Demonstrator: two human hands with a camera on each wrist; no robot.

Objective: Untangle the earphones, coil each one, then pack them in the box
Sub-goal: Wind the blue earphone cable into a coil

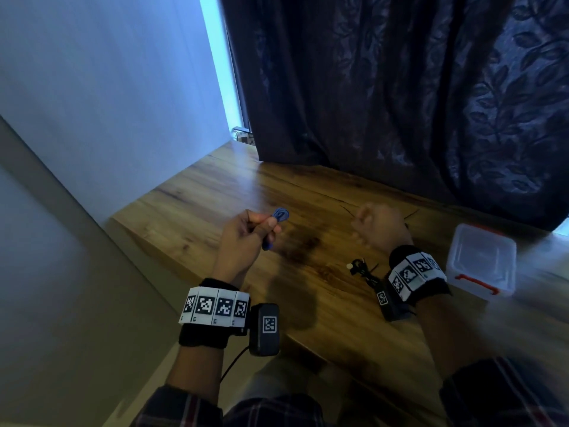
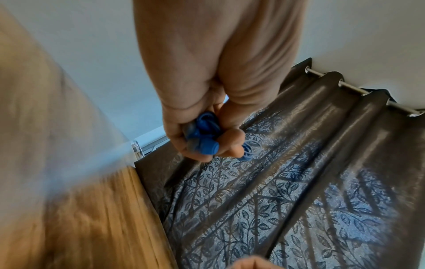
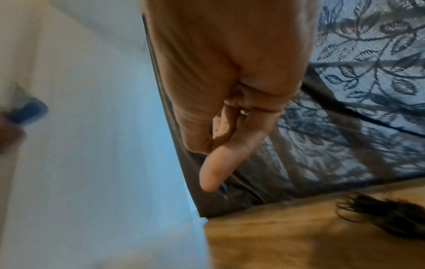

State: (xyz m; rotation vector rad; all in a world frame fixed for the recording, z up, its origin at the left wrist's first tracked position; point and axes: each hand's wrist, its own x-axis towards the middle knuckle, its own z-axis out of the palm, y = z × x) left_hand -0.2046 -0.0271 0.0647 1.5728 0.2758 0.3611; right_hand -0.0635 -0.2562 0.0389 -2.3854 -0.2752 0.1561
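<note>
My left hand (image 1: 263, 226) is raised over the wooden table (image 1: 200, 192) and grips the blue earphones (image 1: 279, 214). In the left wrist view, its fingers (image 2: 230, 138) curl round the bunched blue earphones (image 2: 203, 132), with cable loops sticking out past the fingertips. My right hand (image 1: 374, 226) hovers blurred to the right. The right wrist view shows one finger (image 3: 220, 160) straight, the others folded, and nothing in the right hand (image 3: 218, 145). The black earphones (image 1: 363, 271) lie in a loose tangle on the table beside my right wrist. The clear plastic box (image 1: 482, 257) with orange latches stands at the right, lid on.
A dark leaf-patterned curtain (image 1: 400, 87) hangs along the table's far edge. A pale wall (image 1: 107, 103) borders the table on the left. The table's near-left edge (image 1: 172, 260) drops off below my left hand.
</note>
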